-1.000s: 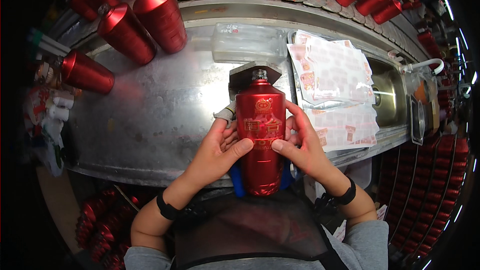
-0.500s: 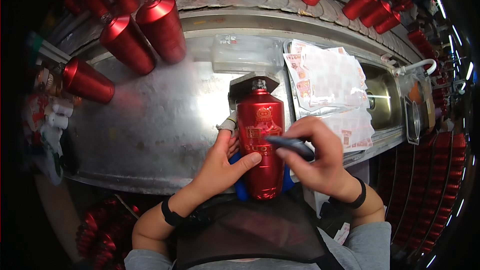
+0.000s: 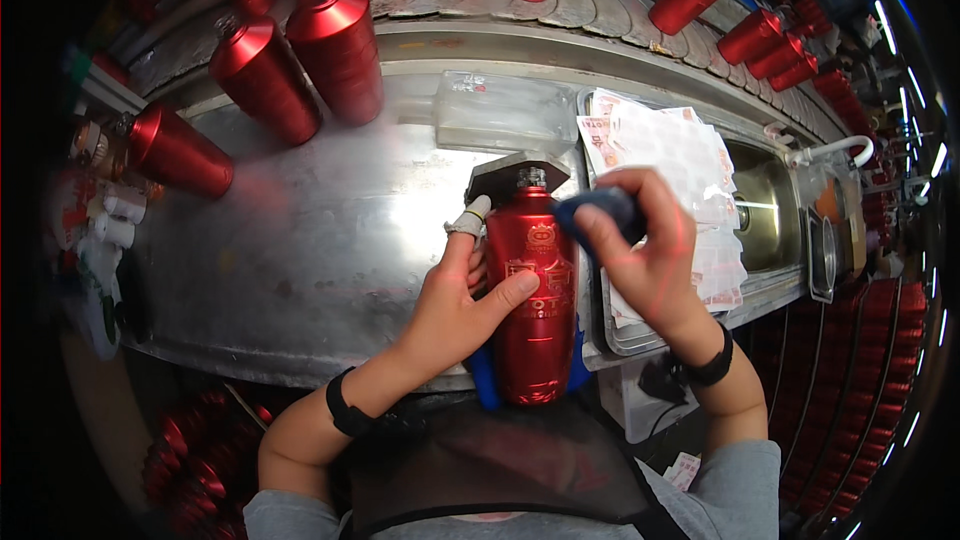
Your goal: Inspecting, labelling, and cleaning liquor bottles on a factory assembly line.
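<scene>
A glossy red bottle (image 3: 535, 350) with gold decoration lies in front of me, its clear threaded neck pointing away. My left hand (image 3: 450, 295) is closed around its left side, thumb pressed on the front; a pale wrap (image 3: 468, 220) covers one fingertip. In my right hand (image 3: 655, 265) is a smooth dark blue hand-held block (image 3: 612, 215), blurred, beside the bottle's right shoulder; its exact kind cannot be made out. A dark angled plate (image 3: 490, 178) stands behind the neck, and blue padding (image 3: 484, 377) shows under the bottle's base.
Printed transfer sheets (image 3: 665, 155) lie stacked on a tray at right, beside a metal sink (image 3: 765, 205) with a white faucet. A clear plastic box (image 3: 505, 110) sits behind the plate. Several red bottles (image 3: 335, 50) stand at left on the metal worktop (image 3: 300, 270); others ride the curved conveyor (image 3: 430, 5).
My right hand has moved the blue block from the bottle's front up to its right shoulder. The left thumb has slid higher. Bottles on the conveyor have shifted right.
</scene>
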### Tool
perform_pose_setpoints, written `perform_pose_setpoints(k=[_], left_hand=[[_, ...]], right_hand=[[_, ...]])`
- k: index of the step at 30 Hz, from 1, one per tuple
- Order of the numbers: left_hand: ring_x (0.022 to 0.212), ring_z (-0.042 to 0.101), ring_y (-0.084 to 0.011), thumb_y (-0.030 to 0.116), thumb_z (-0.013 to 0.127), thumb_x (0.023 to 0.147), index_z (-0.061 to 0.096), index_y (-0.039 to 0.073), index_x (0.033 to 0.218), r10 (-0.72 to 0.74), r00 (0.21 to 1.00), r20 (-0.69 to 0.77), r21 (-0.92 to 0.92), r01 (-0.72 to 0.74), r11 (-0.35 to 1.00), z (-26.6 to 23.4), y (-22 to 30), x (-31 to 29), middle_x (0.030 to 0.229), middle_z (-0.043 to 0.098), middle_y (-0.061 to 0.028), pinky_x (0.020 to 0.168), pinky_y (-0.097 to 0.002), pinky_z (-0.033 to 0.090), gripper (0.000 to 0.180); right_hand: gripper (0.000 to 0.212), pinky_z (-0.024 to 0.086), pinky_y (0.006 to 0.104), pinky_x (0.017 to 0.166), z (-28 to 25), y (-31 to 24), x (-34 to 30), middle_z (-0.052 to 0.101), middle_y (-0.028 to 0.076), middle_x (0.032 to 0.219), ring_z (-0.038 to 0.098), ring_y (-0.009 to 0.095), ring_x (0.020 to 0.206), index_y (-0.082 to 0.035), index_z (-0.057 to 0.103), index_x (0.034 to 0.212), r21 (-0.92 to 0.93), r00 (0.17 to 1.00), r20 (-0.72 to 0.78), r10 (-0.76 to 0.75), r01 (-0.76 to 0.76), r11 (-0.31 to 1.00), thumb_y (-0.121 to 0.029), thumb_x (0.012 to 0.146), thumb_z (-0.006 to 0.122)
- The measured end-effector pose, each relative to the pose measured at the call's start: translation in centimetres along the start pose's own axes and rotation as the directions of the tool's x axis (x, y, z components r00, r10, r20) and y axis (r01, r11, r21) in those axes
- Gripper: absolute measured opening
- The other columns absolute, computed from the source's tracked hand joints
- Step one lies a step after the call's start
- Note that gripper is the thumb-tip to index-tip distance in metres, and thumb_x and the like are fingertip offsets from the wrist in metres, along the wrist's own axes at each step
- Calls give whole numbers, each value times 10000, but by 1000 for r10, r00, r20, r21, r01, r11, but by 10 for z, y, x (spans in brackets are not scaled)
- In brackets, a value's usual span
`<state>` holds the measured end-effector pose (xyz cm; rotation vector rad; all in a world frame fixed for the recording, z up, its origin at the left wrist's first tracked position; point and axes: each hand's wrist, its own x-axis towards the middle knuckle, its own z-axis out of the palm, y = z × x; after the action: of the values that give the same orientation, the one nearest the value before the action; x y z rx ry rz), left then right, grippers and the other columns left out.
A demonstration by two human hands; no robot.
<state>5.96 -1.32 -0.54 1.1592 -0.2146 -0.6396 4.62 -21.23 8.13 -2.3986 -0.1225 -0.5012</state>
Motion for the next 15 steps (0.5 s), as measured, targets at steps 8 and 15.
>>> perform_pose_setpoints(k=[8,15], left_hand=[[1216,574,-201,179,666,976,140,-24,1554,-16,999,-33,-48,15,999,6,1,0,1352,543,-199,1010,-326,483,807],[1138,565,-115,218,547,1042,266,4,1533,37,994,-106,-35,-41,999,-3,-14,5,1302,574,-107,978,-276,468,605]], right_hand=[[205,515,288,659,-18,-11,-33,679,114,867,665,183,734,8,650,974,203,991,132,21,-47,978,-59,816,762],[194,526,382,655,9,-21,-5,644,166,867,657,325,747,7,619,973,92,988,142,-68,55,994,-24,804,710]])
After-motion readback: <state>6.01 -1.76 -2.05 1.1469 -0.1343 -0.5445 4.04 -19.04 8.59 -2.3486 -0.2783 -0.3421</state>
